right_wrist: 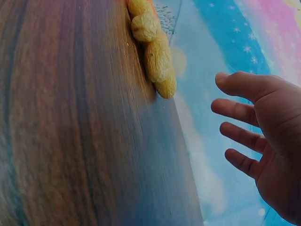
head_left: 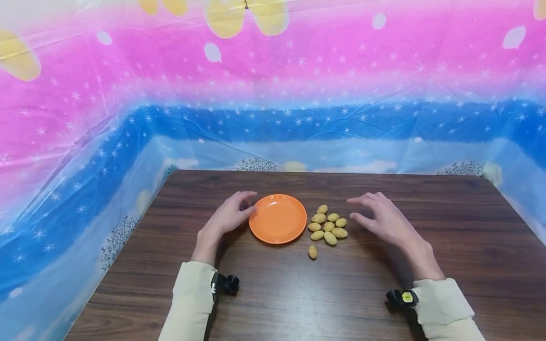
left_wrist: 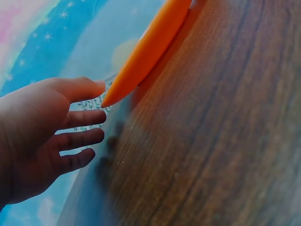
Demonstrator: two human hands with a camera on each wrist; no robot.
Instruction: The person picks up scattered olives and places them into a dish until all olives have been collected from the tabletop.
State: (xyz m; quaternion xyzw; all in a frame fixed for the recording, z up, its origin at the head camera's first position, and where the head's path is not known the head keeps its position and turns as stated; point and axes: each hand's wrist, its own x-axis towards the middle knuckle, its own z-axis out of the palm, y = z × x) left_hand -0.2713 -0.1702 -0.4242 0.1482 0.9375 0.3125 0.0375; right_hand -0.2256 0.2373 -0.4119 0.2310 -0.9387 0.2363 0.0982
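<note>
Here's the orange plate (head_left: 278, 219) on the desk (head_left: 298, 303), left hand (head_left: 228, 214) by its nine o'clock, yellow ovals (head_left: 329, 227) at its three, right hand (head_left: 387, 220) just beyond, fingers (right_wrist: 235, 111) loosely parted, gripping nothing, and those ovals look light, firm, roll-prone, best pinched across the middle!

The plate (head_left: 277, 219) is orange, the small ovals (head_left: 330, 238) mustard. Dark grain streaks the brown counter (head_left: 290, 303); white snowflakes (head_left: 302, 62) dot pink-and-blue cloth (head_left: 341, 85).

The plate (head_left: 277, 219) lies on the table (head_left: 298, 303), left of the clustered pieces (head_left: 329, 227).
</note>
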